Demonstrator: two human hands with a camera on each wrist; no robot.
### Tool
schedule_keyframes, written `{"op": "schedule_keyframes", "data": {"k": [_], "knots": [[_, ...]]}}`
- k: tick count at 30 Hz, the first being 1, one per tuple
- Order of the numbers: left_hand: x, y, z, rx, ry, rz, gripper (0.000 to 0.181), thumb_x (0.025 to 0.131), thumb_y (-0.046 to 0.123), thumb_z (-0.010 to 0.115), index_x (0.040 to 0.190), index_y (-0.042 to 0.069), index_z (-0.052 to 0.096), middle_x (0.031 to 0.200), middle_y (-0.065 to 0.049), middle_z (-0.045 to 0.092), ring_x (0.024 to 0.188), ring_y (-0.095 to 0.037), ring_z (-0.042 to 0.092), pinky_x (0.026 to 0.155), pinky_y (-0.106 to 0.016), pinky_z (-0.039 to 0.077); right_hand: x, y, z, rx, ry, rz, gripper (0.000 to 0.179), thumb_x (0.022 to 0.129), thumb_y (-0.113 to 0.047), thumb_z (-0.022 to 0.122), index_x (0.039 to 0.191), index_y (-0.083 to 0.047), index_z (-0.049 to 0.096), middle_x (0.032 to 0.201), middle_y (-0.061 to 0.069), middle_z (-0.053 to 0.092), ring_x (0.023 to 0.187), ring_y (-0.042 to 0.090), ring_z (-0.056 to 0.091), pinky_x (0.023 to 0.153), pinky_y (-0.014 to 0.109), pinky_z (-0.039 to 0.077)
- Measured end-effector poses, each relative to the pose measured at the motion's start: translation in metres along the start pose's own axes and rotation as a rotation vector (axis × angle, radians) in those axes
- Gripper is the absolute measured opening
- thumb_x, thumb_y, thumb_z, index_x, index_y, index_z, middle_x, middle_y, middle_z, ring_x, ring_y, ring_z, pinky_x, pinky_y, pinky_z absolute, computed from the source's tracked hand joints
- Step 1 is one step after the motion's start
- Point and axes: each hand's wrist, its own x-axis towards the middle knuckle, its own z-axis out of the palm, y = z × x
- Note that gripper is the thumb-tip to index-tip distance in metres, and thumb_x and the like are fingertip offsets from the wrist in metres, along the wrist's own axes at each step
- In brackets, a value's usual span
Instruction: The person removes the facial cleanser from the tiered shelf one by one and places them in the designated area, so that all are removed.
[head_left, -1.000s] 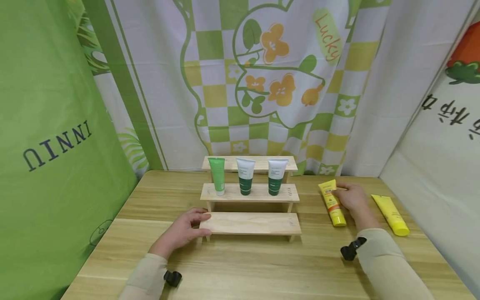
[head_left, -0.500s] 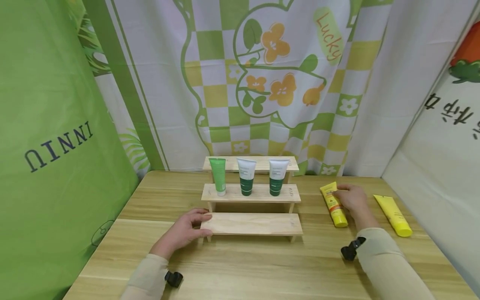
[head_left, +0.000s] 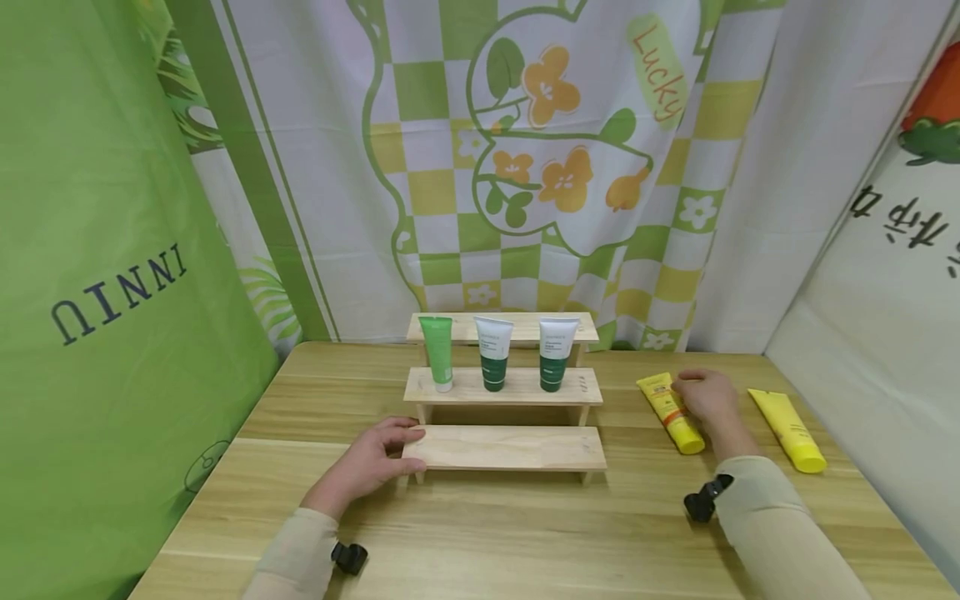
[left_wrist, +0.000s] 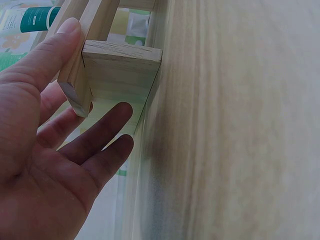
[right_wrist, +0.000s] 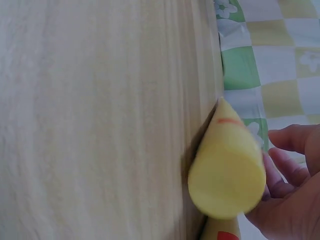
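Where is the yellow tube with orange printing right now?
In the head view, the orange-printed yellow tube lies on the table right of the wooden stand, just left of the right hand, with the other yellow tube beyond that hand.

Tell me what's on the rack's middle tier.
A light-green tube and two white-and-dark-green tubes stand on that tier; its surface beneath them is covered.
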Motion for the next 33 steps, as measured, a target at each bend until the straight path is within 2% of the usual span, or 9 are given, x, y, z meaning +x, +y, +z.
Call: {"op": "schedule_keyframes", "data": {"k": [4, 9, 13, 16, 18, 21, 26, 29, 33], "knots": [[0.0, 0.0, 0.0, -0.008, -0.001, -0.002, 0.061, 0.08, 0.042, 0.081, 0.128, 0.008, 0.066, 0.139, -0.008, 0.052, 0.124, -0.03, 0.051, 0.102, -0.048, 0.04, -0.003, -0.002, -0.004, 0.01, -0.002, 0.007, 0.05, 0.096, -0.027, 0.056, 0.133, 0.006, 0.054, 0.134, 0.031, 0.047, 0.104, 0.036, 0.05, 0.075, 0.036, 0.043], [-0.001, 0.0, 0.0, -0.009, -0.003, -0.003, 0.061, 0.08, 0.042, 0.08, 0.128, 0.008, 0.066, 0.139, -0.008, 0.052, 0.124, -0.03, 0.052, 0.101, -0.049, 0.041, -0.008, -0.007, -0.003, 0.101, 0.014, 0.019, 0.051, 0.095, -0.027, 0.059, 0.134, 0.005, 0.054, 0.116, 0.022, 0.054, 0.087, 0.027, 0.056, 0.065, 0.032, 0.05], [-0.001, 0.0, 0.0, -0.003, -0.004, -0.002, 0.061, 0.08, 0.042, 0.08, 0.129, 0.008, 0.066, 0.14, -0.008, 0.052, 0.124, -0.03, 0.052, 0.101, -0.049, 0.041, -0.012, -0.012, 0.0, 0.144, 0.001, -0.045, 0.052, 0.097, -0.028, 0.057, 0.136, 0.005, 0.052, 0.121, 0.025, 0.057, 0.096, 0.033, 0.06, 0.074, 0.037, 0.055], [-0.001, 0.0, 0.0, -0.009, -0.005, 0.001, 0.061, 0.08, 0.042, 0.08, 0.129, 0.008, 0.066, 0.14, -0.009, 0.051, 0.124, -0.03, 0.052, 0.101, -0.049, 0.041, -0.016, -0.018, 0.001, 0.17, -0.02, -0.081, 0.052, 0.099, -0.03, 0.054, 0.138, 0.005, 0.05, 0.13, 0.027, 0.054, 0.108, 0.039, 0.058, 0.084, 0.044, 0.053], [-0.001, 0.001, 0.0, -0.006, -0.005, 0.001, 0.061, 0.08, 0.043, 0.08, 0.129, 0.008, 0.066, 0.14, -0.008, 0.051, 0.123, -0.03, 0.052, 0.101, -0.049, 0.041, -0.018, -0.022, 0.001, 0.188, -0.023, -0.098, 0.051, 0.1, -0.03, 0.054, 0.137, 0.005, 0.05, 0.13, 0.027, 0.053, 0.108, 0.038, 0.057, 0.087, 0.045, 0.052], [0.0, 0.001, 0.0, -0.009, -0.005, -0.006, 0.061, 0.08, 0.043, 0.08, 0.129, 0.009, 0.066, 0.14, -0.008, 0.051, 0.124, -0.03, 0.051, 0.102, -0.049, 0.04, -0.021, -0.029, 0.002, 0.202, -0.01, -0.129, 0.048, 0.099, -0.027, 0.056, 0.134, 0.005, 0.052, 0.125, 0.023, 0.055, 0.097, 0.026, 0.061, 0.084, 0.04, 0.054], [0.0, 0.001, 0.0, -0.007, -0.009, -0.014, 0.061, 0.08, 0.043, 0.08, 0.129, 0.009, 0.066, 0.141, -0.008, 0.051, 0.125, -0.03, 0.051, 0.102, -0.049, 0.04, -0.025, -0.036, 0.005, 0.26, 0.031, -0.192, 0.04, 0.097, -0.02, 0.06, 0.127, 0.007, 0.056, 0.103, 0.009, 0.062, 0.076, 0.003, 0.058, 0.07, 0.026, 0.055], [0.0, 0.001, 0.0, 0.0, -0.01, -0.016, 0.061, 0.08, 0.043, 0.08, 0.129, 0.009, 0.066, 0.141, -0.007, 0.051, 0.125, -0.03, 0.05, 0.102, -0.049, 0.04, -0.029, -0.042, 0.007, 0.29, 0.054, -0.228, 0.037, 0.097, -0.018, 0.061, 0.123, 0.007, 0.058, 0.096, 0.002, 0.061, 0.074, 0.001, 0.058, 0.067, 0.024, 0.054], [0.0, 0.001, 0.0, 0.0, -0.011, -0.015, 0.062, 0.08, 0.044, 0.079, 0.129, 0.009, 0.065, 0.141, -0.008, 0.051, 0.125, -0.03, 0.05, 0.102, -0.049, 0.04, -0.036, -0.053, 0.01, 0.309, 0.075, -0.27, 0.035, 0.096, -0.016, 0.063, 0.121, 0.008, 0.059, 0.097, 0.003, 0.062, 0.076, 0.002, 0.059, 0.067, 0.024, 0.054]]}}
